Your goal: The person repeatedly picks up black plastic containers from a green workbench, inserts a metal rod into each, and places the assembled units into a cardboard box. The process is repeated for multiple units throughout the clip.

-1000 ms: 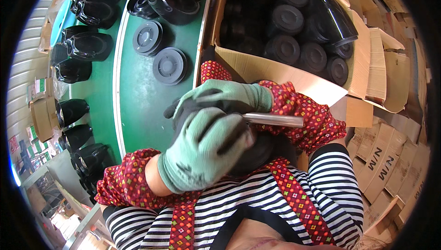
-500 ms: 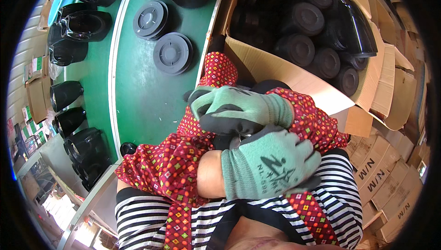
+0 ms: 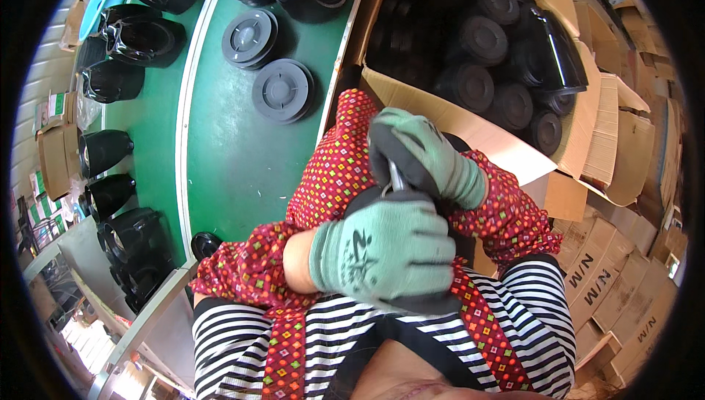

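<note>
My left hand point(image 3: 385, 253), in a green glove with black palm, is closed low over my lap, its back turned up. Above it and to the right, my right hand point(image 3: 418, 150) in a matching glove is curled closed. A slim shiny metal piece point(image 3: 397, 177) shows between them, running from the right hand's fingers down to the left thumb; its ends are hidden, so its kind cannot be told. A dark shape point(image 3: 360, 205) lies just beyond the left hand, mostly covered by the gloves and the red patterned apron point(image 3: 330, 168).
Round dark grey discs point(image 3: 281, 91) lie stacked on the green table point(image 3: 228, 157) to the left. Glossy black housings point(image 3: 147, 38) line its far side. At the upper right, an open cardboard box point(image 3: 440, 106) holds several black round parts. Flattened cartons point(image 3: 595, 275) lie at the right.
My left hand has moved left, and my right hand has shifted right and turned more upright. More of the metal piece shows between them. The whole view has shifted slightly.
</note>
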The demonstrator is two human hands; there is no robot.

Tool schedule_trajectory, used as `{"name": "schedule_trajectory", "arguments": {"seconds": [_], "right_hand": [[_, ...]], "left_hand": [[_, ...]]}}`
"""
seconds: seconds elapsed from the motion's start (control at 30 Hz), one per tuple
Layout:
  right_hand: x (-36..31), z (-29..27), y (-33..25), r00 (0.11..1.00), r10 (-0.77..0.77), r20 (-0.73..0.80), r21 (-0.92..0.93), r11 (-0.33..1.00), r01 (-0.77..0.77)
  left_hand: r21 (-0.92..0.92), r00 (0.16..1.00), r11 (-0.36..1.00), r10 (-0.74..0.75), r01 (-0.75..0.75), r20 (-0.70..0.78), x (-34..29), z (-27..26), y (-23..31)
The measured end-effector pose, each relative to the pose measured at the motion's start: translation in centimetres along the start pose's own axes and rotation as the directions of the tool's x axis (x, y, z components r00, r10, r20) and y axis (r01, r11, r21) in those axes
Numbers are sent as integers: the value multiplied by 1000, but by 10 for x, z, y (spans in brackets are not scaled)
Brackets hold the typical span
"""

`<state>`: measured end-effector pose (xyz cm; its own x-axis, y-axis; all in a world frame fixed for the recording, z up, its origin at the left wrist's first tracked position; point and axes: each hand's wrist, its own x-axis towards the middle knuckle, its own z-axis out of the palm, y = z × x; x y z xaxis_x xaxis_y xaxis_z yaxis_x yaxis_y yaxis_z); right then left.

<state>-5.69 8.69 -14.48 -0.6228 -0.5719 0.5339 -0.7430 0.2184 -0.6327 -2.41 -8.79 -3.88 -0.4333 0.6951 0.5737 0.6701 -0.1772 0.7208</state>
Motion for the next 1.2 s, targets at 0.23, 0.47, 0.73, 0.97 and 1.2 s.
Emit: {"name": "schedule_trajectory", "arguments": {"seconds": [0.23, 0.47, 0.73, 0.97, 1.2], "right_hand": [[-26, -67, -45, 852, 477, 216, 616, 610, -498], [-62, -48, -87, 958, 234, 164, 228, 936, -267], [-43, -26, -74, 837, 534, -118, 455, 779, -433], [6, -27, -11, 590, 805, -53, 875, 323, -362], [98, 68, -28, 712, 568, 413, 909, -210, -360]], "left_hand": [[529, 867, 688, -407, 498, -287, -43, -45, 6], [632, 579, 156, -606, 759, -546, -197, -27, -42], [413, 561, 382, -614, 827, -555, -202, -8, -4], [150, 754, 759, -563, 633, -338, -175, 5, 72], [111, 618, 788, -378, 606, -690, -195, -6, 102]]}}
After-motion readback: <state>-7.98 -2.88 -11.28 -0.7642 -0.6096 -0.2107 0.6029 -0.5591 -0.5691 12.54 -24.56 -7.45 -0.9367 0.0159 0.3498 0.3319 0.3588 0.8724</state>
